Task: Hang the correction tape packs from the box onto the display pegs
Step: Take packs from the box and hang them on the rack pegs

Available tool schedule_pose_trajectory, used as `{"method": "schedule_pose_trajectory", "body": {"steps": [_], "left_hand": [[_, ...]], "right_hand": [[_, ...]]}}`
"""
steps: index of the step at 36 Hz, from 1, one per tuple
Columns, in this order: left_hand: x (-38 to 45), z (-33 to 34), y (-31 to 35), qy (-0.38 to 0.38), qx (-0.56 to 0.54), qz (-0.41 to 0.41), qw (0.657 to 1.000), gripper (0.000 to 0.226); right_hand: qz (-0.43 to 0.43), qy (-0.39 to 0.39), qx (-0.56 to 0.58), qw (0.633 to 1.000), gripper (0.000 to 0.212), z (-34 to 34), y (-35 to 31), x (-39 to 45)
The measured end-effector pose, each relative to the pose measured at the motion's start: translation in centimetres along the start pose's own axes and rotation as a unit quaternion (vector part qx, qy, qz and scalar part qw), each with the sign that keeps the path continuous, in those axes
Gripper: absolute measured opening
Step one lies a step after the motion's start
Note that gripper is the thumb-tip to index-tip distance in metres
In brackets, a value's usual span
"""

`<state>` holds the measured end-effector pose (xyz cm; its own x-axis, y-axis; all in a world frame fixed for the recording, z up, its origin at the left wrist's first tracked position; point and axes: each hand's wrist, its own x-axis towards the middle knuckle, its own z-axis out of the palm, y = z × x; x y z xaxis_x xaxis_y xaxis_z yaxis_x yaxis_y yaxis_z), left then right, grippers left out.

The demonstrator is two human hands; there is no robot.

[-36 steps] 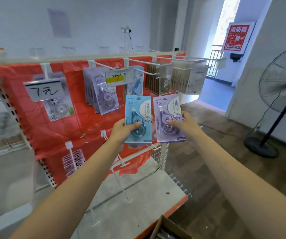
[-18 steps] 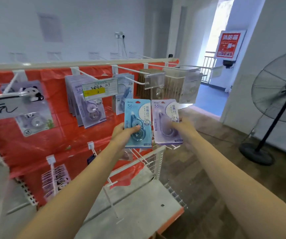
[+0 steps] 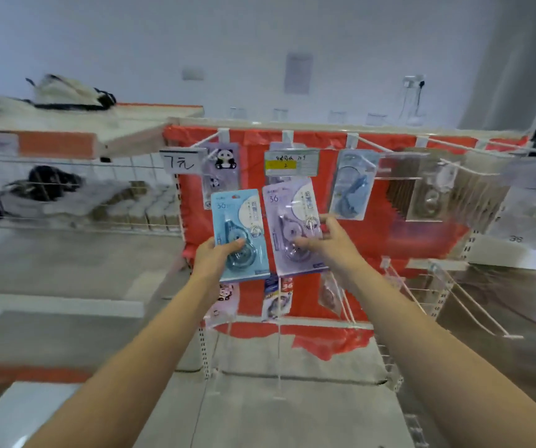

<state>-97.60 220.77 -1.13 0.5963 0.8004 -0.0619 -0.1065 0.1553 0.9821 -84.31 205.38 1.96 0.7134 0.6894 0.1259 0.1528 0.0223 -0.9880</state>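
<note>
My left hand (image 3: pixel 216 258) grips a blue correction tape pack (image 3: pixel 239 234) by its lower part, holding it upright in front of the red display panel (image 3: pixel 415 234). Beside it, my right hand (image 3: pixel 328 242) pinches a purple correction tape pack (image 3: pixel 292 221) at its right edge and lower middle. The purple pack sits just below a yellow-and-white price tag (image 3: pixel 291 161) on an upper peg. White pegs (image 3: pixel 370 145) stick out along the top rail. Another blue pack (image 3: pixel 352 185) hangs to the right. The box is out of view.
A panda pack (image 3: pixel 223 163) and a "7元" label (image 3: pixel 181 161) hang at the upper left. More packs (image 3: pixel 276 299) hang on lower pegs. Long bare pegs (image 3: pixel 473 305) project at the lower right. A wire shelf (image 3: pixel 76 195) with dark items lies to the left.
The view has swung left, so the rack faces me and the fan and doorway are gone. Both hands still hold their packs, now in front of the middle pegs.
</note>
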Motion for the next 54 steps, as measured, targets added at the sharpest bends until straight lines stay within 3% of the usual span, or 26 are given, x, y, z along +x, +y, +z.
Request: {"method": "schedule_pose_trajectory", "body": {"steps": [6, 13, 23, 30, 43, 54], "left_hand": [[-1.9, -1.7, 0.9, 0.039, -0.001, 0.007, 0.999, 0.024], [-2.7, -1.0, 2.3, 0.023, 0.005, 0.043, 0.999, 0.014], [-1.9, -1.3, 3.9, -0.009, 0.02, 0.058, 0.998, 0.012], [-0.4, -0.9, 3.4, -0.022, 0.018, 0.046, 0.999, 0.027], [1.1, 0.9, 3.2, -0.048, 0.004, 0.05, 0.998, 0.02], [1.7, 0.4, 3.1, -0.048, 0.01, 0.048, 0.998, 0.013]], "right_hand": [[-0.046, -0.024, 0.02, 0.998, 0.037, 0.9, -1.6, 0.0], [-0.023, 0.007, 0.021, 1.0, 0.048, 1.4, -2.8, 1.5], [-0.039, 0.019, 0.038, 0.998, 0.034, 1.2, -2.4, 1.7], [-0.033, 0.001, -0.002, 0.999, 0.039, 0.7, -2.0, 1.8], [-0.043, 0.026, 0.02, 0.999, 0.032, 0.7, -1.3, 2.2], [-0.027, 0.079, -0.034, 0.996, 0.028, 1.1, -1.6, 4.0]]}}
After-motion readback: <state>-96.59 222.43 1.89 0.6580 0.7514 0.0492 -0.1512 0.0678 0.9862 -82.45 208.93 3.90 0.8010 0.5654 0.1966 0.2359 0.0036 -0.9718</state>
